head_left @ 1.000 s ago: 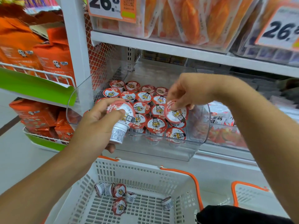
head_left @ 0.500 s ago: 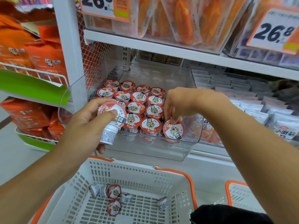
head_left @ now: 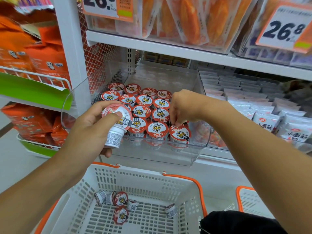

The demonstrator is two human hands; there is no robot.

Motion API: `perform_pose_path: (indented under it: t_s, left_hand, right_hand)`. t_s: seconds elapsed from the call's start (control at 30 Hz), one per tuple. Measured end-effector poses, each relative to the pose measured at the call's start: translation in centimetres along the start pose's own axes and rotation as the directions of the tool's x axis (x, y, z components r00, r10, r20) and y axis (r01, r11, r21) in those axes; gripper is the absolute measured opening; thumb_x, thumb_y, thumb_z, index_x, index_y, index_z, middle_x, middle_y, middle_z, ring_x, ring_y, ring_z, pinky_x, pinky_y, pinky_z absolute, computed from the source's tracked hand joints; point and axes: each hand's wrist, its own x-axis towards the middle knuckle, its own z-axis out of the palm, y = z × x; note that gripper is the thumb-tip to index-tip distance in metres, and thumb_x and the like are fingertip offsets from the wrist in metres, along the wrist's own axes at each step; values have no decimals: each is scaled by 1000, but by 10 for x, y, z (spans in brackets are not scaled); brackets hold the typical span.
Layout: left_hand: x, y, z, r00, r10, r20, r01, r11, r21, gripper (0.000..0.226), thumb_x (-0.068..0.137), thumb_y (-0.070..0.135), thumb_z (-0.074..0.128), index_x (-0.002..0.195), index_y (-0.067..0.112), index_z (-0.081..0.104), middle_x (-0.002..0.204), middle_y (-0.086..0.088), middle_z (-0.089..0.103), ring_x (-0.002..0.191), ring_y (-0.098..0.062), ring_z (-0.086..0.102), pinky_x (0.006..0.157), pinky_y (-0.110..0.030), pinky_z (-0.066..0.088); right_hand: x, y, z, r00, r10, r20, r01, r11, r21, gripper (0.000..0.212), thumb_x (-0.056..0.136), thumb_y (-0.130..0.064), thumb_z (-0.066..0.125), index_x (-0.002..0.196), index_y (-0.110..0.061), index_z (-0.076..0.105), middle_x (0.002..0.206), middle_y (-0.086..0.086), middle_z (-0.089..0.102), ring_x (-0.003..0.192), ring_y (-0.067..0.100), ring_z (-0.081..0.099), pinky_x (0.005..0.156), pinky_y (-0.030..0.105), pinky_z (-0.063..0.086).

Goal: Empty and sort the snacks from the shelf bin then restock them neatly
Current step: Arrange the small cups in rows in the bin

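A clear plastic shelf bin (head_left: pixel 152 156) holds several small snack cups with red tiger lids (head_left: pixel 143 100), set in rows. My left hand (head_left: pixel 91 125) grips one snack cup (head_left: pixel 116 129), tilted, just outside the bin's front left corner. My right hand (head_left: pixel 184 107) reaches down into the bin, its fingertips pinching the lid edge of the front-right cup (head_left: pixel 179 135), which stands in the front row. Below, a white basket with orange handles (head_left: pixel 177 184) holds several loose cups (head_left: pixel 120 200) lying on their sides.
To the bin's right is a bin of white snack packets (head_left: pixel 263 119). Orange bags (head_left: pixel 42 56) fill the wire racks at left. A shelf above carries orange packets and price tags (head_left: pixel 283 29). A second basket's corner (head_left: pixel 244 196) shows at lower right.
My right hand has lowered a cup into the bin's front-right spot and still pinches its lid. My left hand keeps holding its cup in about the same place.
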Motion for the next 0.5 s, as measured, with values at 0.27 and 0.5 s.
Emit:
perform_pose_path:
  t_s: [0.27, 0.5]
  left_hand:
    - [3, 0, -1, 989, 144, -17, -140, 981, 132, 28, 94, 22, 63, 111, 44, 62, 91, 8, 72, 67, -5, 64, 51, -26, 50]
    - [4, -11, -8, 962, 272, 27, -266, 911, 316, 57, 83, 19, 77, 122, 30, 37, 109, 21, 63, 93, 8, 64, 76, -4, 44]
  right_hand:
    - [-14, -52, -20, 995, -65, 72, -43, 368, 929, 37, 95, -44, 59, 117, -15, 66, 110, 12, 70, 81, 25, 73, 66, 27, 57]
    - [2, -89, 2, 974, -62, 218, -224, -109, 969, 6, 92, -13, 67, 88, -13, 63, 81, 9, 61, 62, 16, 64, 62, 23, 59]
